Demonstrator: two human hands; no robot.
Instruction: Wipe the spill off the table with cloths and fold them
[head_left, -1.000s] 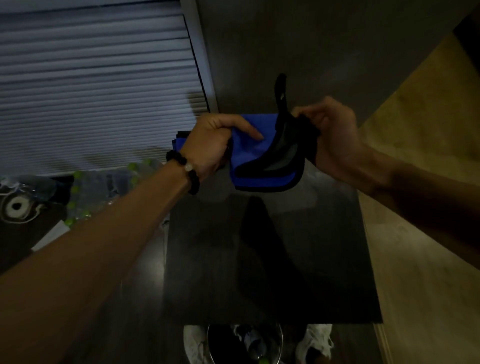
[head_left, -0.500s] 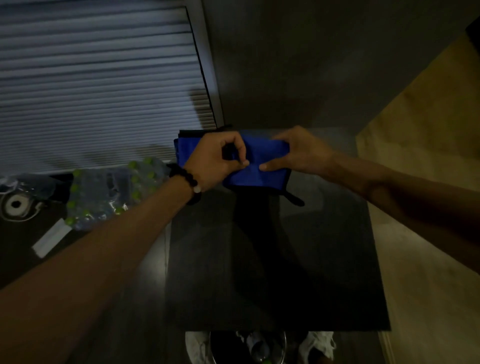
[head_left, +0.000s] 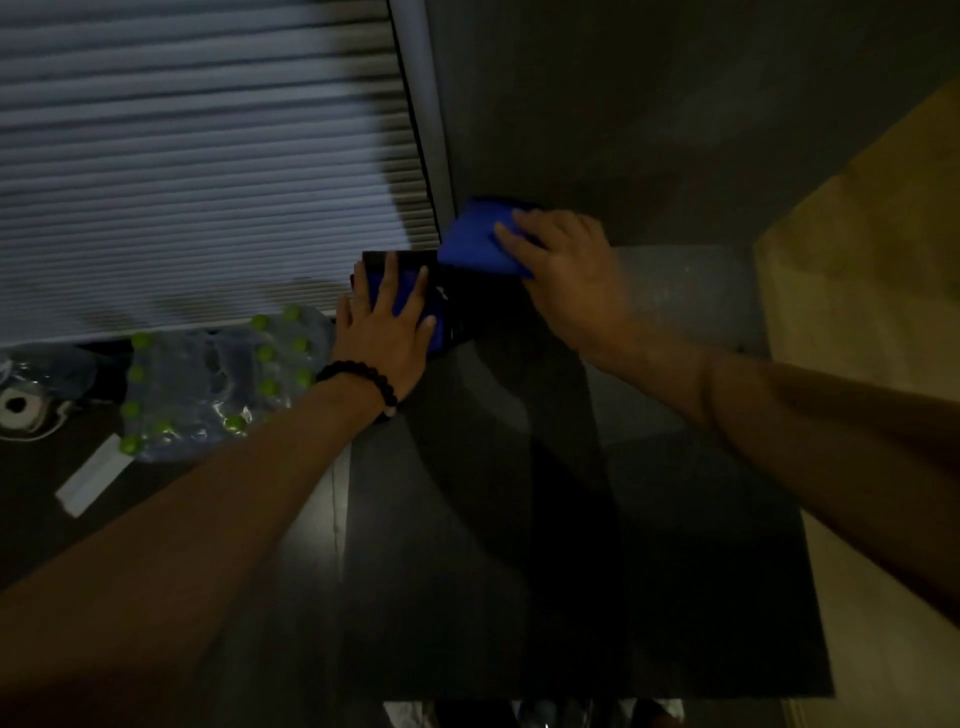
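Observation:
A folded blue cloth with black trim lies at the far left corner of the dark table. My left hand rests flat on it with fingers spread, a black bead bracelet at the wrist. A second folded blue cloth is raised over the table's far edge, to the right of the first. My right hand grips it from the right, fingers laid over its top. The frame is dim and slightly blurred, and no spill can be made out on the table.
A shrink-wrapped pack of green-capped bottles lies on the floor left of the table, with a white strip and a roll nearby. Ribbed shutters fill the far left. A grey wall stands behind the table, tan flooring right.
The cloth held up between both hands came down onto the stack at the far left corner. Now my left hand lies flat there and my right hand has lifted a blue cloth away, up and right.

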